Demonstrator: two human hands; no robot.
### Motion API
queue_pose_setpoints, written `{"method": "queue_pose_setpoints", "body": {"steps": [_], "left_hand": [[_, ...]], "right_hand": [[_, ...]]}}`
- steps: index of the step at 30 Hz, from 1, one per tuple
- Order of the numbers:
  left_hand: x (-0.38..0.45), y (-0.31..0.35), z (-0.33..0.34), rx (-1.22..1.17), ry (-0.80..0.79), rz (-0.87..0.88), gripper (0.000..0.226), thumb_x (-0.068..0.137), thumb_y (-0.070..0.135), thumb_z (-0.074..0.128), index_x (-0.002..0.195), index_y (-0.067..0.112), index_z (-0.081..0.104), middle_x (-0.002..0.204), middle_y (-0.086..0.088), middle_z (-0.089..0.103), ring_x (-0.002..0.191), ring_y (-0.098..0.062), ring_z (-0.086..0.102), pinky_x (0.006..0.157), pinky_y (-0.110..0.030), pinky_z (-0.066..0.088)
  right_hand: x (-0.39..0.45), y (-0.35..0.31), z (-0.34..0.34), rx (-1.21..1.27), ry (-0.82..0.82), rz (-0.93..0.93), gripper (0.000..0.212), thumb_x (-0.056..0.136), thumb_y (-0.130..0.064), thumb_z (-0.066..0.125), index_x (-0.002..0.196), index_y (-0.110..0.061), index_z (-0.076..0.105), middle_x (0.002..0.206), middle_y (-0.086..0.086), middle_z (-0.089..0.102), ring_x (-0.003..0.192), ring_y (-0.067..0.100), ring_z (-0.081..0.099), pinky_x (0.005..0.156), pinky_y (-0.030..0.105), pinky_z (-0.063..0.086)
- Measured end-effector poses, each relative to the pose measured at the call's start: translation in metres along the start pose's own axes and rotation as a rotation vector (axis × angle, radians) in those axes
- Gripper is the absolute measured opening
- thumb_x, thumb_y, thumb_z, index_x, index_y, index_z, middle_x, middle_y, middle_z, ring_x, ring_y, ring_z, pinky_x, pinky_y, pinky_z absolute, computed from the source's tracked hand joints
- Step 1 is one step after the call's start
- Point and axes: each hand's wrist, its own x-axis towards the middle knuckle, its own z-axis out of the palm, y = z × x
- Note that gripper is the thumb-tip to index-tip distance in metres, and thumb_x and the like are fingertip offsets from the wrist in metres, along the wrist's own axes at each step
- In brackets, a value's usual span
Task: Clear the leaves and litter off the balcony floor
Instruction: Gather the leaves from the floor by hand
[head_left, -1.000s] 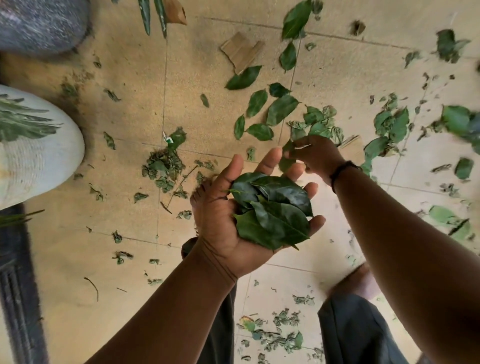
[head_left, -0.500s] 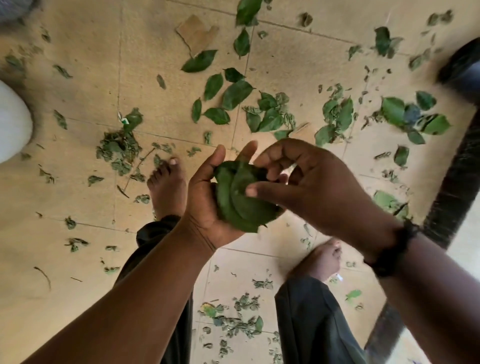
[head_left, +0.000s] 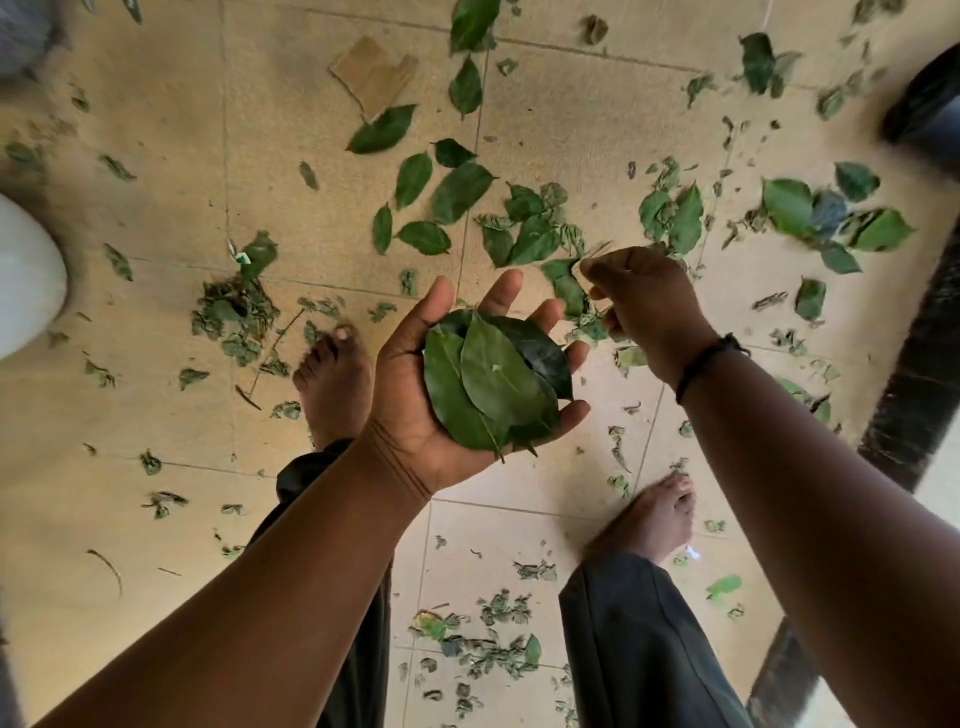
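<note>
The left hand (head_left: 441, 374) lies palm-up and loosely cupped, cradling a stack of glossy green leaves (head_left: 493, 384) above the tan tiled balcony floor (head_left: 156, 171). The right hand (head_left: 644, 306), fingers curled, reaches toward scattered leaves (head_left: 457, 192); whether it pinches anything I cannot tell. With so slack a hold, a tilt or breeze could spill the stack back down.

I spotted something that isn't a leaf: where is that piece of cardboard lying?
The torn cardboard piece lies on the tiled floor near the top of the head view, left of centre, with a large green leaf touching its near edge.
</note>
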Motion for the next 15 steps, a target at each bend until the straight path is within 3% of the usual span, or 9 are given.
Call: {"method": "queue_pose_setpoints", "body": {"steps": [2, 5, 8, 11, 15], "left_hand": [[-0.001, 0.005, 0.0, 0.011, 0.012, -0.011, 0.044, 0.091, 0.051, 0.054, 0.119, 0.02, 0.067, 0.125, -0.01, 0.064, 0.125, -0.036, 0.051, 0.104, -0.059, 0.037], [-0.005, 0.013, -0.003, 0.035, 0.046, -0.002, 0.046, 0.091, 0.054, 0.051, 0.119, 0.022, 0.067, 0.125, -0.008, 0.064, 0.125, -0.035, 0.051, 0.103, -0.059, 0.038], [-0.007, 0.019, -0.006, 0.049, 0.066, 0.01, 0.048, 0.091, 0.057, 0.049, 0.119, 0.023, 0.067, 0.124, -0.007, 0.065, 0.124, -0.034, 0.053, 0.103, -0.058, 0.039], [-0.007, 0.022, -0.007, 0.089, 0.077, -0.001, 0.048, 0.091, 0.057, 0.048, 0.119, 0.023, 0.067, 0.124, -0.006, 0.064, 0.123, -0.033, 0.052, 0.102, -0.058, 0.038], [-0.008, 0.029, -0.003, 0.087, 0.078, -0.007, 0.049, 0.091, 0.058, 0.045, 0.119, 0.023, 0.066, 0.124, -0.006, 0.064, 0.124, -0.033, 0.051, 0.102, -0.058, 0.038]], "right_hand": [[0.022, 0.019, 0.011, -0.191, -0.008, 0.013, 0.014, 0.091, -0.028, 0.064, 0.092, -0.014, 0.065, 0.088, 0.003, 0.068, 0.071, 0.018, 0.063, 0.066, 0.031, 0.055], [0.047, 0.047, 0.018, -0.514, -0.044, 0.063, 0.021, 0.091, -0.026, 0.057, 0.111, -0.024, 0.063, 0.112, 0.008, 0.068, 0.099, 0.029, 0.064, 0.087, 0.04, 0.054], [0.061, 0.057, 0.025, -0.897, -0.127, -0.062, 0.042, 0.096, -0.027, 0.048, 0.137, -0.033, 0.048, 0.128, 0.007, 0.059, 0.113, 0.031, 0.058, 0.086, 0.038, 0.051], [0.067, 0.058, 0.034, -1.143, -0.148, -0.18, 0.048, 0.099, -0.026, 0.043, 0.145, -0.035, 0.034, 0.128, 0.004, 0.056, 0.109, 0.032, 0.06, 0.078, 0.037, 0.049], [0.053, 0.064, 0.046, -1.338, -0.239, -0.245, 0.057, 0.099, -0.023, 0.046, 0.15, -0.035, 0.024, 0.138, 0.005, 0.051, 0.112, 0.032, 0.059, 0.086, 0.042, 0.05]]}}
